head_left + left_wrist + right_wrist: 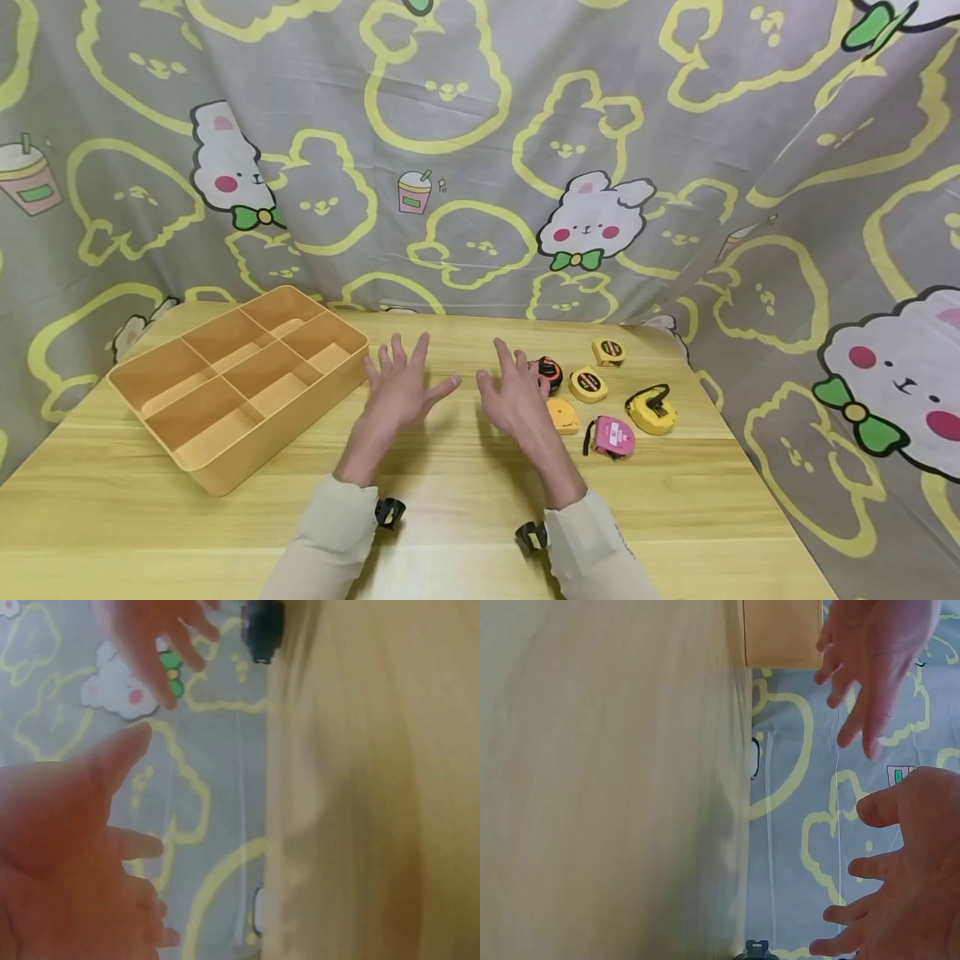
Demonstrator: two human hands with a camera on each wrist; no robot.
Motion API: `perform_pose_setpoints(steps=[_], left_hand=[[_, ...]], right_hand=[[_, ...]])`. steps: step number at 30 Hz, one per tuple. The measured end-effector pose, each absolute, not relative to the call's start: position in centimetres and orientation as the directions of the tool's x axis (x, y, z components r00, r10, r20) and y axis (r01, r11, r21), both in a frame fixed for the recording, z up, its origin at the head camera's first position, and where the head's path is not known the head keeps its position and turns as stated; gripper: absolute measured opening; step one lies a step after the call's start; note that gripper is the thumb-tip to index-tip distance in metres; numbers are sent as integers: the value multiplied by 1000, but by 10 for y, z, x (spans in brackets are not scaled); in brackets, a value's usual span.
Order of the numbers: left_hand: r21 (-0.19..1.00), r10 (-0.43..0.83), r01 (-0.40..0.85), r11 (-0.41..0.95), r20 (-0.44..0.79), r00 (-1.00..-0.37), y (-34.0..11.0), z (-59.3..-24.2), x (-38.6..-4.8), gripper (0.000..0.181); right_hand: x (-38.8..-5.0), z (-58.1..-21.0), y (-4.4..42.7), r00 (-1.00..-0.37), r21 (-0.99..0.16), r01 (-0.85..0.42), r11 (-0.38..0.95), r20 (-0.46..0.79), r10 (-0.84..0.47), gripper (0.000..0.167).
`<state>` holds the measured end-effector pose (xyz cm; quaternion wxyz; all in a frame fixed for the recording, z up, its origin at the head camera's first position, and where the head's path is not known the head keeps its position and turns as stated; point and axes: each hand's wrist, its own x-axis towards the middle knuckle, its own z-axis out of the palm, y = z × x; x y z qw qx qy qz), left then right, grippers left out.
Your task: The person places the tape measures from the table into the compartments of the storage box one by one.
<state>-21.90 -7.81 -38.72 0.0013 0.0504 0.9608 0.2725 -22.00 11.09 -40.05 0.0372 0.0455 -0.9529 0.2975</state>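
Note:
My left hand [397,387] hovers over the table with its fingers spread, just right of a tan divided storage box [277,417]. Across from it, my right hand [517,396] is also raised, fingers apart, holding nothing. Both wrist views show bare palms and a gap between the hands. Right of the right hand lie several tape measures: a black and orange one [551,375] partly hidden behind the fingers, a yellow-orange one [564,416], two yellow ones with black labels [588,385], a pink one [615,437], and a yellow one with a black strap [651,411].
The storage box's several compartments show bare floors. A wooden table [450,533] carries everything, and a grey patterned curtain [480,183] hangs behind it and along the right side. Small black devices [389,512] sit at both cuffs.

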Motion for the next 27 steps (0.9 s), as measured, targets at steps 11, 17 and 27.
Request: perform_pose_setpoints(steps=[11,17,27], left_hand=[[633,43,83,770,78,-996,-88,-361,-215,81],[679,12,70,731,90,-996,-99,-360,-216,68],[722,-186,95,686,300,-936,-127,-344,-215,36]], right_hand=[[-220,-397,111,-984,-589,-149,794,165,-62,59],[-218,-394,111,-989,-653,-131,746,136,-54,51],[-215,-388,112,-986,-676,-158,720,143,-82,44]])
